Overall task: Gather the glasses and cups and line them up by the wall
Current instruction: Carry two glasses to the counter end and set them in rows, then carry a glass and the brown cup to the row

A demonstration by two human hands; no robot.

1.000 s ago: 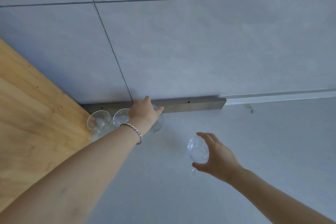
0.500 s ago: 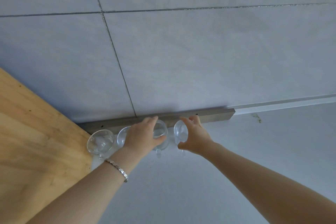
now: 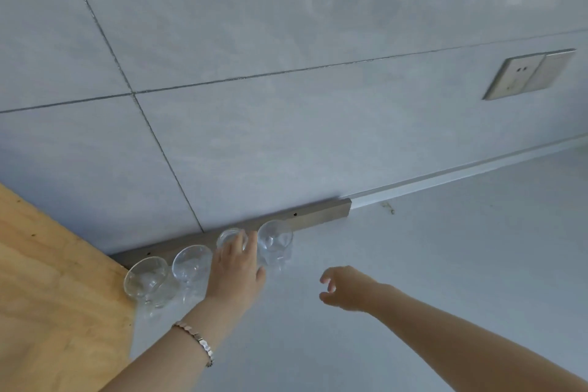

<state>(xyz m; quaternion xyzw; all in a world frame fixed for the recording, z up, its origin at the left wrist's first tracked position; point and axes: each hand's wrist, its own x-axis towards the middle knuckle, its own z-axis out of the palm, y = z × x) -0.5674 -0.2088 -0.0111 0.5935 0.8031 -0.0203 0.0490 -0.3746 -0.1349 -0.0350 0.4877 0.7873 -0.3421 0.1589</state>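
Observation:
Several clear glass cups stand in a row on the white counter along the tiled wall. The leftmost cup (image 3: pixel 145 278) sits by the wooden board, a second cup (image 3: pixel 191 265) to its right. My left hand (image 3: pixel 236 267) rests on the third cup (image 3: pixel 229 237), covering most of it; whether the fingers grip it is unclear. The rightmost cup (image 3: pixel 275 243) stands free just right of that hand. My right hand (image 3: pixel 345 288) hovers over the counter to the right of the row, fingers curled and apart, holding nothing.
A wooden board (image 3: pixel 47 296) covers the counter at the left. A metal strip (image 3: pixel 318 216) runs along the wall base behind the cups. A wall socket (image 3: pixel 528 73) sits at the upper right. The white counter (image 3: pixel 445 248) stretches away to the right.
My right hand set its cup down at the right end of the row, let go and drew back to the right. My left hand stayed on the third cup.

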